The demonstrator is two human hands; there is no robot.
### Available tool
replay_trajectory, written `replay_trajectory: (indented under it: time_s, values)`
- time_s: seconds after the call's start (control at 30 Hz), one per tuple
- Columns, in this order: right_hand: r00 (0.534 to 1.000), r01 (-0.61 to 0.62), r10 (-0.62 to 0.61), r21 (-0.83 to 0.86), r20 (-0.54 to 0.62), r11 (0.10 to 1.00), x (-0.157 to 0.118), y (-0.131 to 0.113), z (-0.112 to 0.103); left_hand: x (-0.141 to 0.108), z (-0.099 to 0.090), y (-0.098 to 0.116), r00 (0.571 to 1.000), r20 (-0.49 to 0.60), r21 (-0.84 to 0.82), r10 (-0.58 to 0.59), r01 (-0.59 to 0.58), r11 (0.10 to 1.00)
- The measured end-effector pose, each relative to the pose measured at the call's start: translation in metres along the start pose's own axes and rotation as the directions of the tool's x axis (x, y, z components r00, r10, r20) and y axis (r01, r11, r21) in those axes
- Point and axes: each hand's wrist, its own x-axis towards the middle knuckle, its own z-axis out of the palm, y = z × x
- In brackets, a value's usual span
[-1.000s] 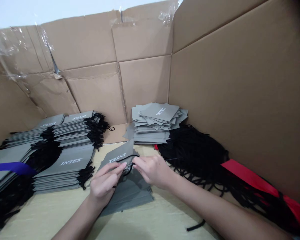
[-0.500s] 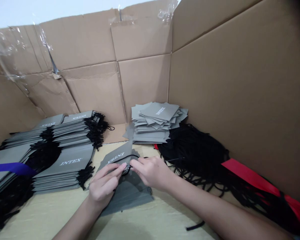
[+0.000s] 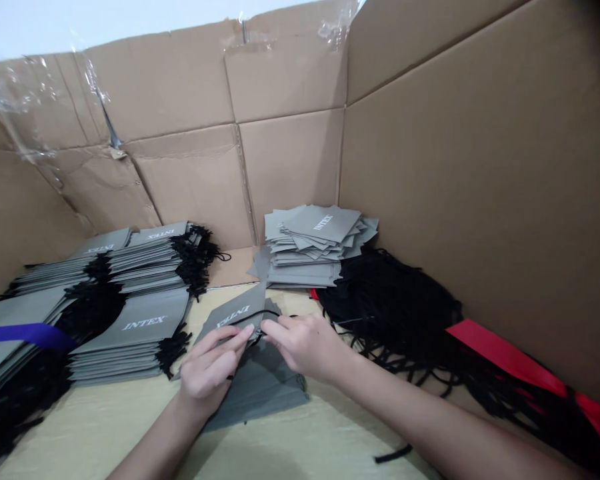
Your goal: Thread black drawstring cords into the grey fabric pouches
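Pinched at its corner by my left hand is a flat grey pouch printed INTEX, which reads upside down from here. A black cord crosses over the pouch's edge. My right hand has thumb and forefinger closed on the cord at the same corner, almost touching the left fingertips. Fingers partly hide the exact grip. More grey pouches lie beneath both hands. A loose black cord end shows below my right forearm.
Neat stacks of corded grey pouches stand at left, one bundle with a purple band. A looser pouch stack sits at the back. Right of it lies a black cord heap with a red strip. Cardboard walls enclose the table.
Both hands stay at the pouch corner with almost the same grip. The whole view has shifted very slightly.
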Motion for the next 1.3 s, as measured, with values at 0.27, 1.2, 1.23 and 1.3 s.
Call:
replay_trajectory:
  time_s: [0.27,1.2,1.23,1.3]
  values:
    - [1.000,-0.002,0.002,0.010,0.008,1.000,0.000,-0.001,-0.002,0.005,-0.001,0.003,1.000,-0.006,-0.006,-0.023,0.023,1.000]
    - [0.973,0.008,-0.002,-0.021,0.232,1.000,0.002,0.062,-0.015,0.011,-0.010,-0.026,0.939,0.214,0.024,-0.271,0.272,0.962]
    - [0.970,0.000,0.011,-0.045,0.241,0.999,0.001,0.064,-0.014,0.011,-0.009,-0.027,0.928,0.218,0.010,-0.303,0.308,0.951]
    - [0.970,-0.015,0.034,-0.080,0.240,0.997,0.001,0.063,-0.013,0.010,-0.007,-0.027,0.907,0.242,-0.010,-0.344,0.357,0.934]
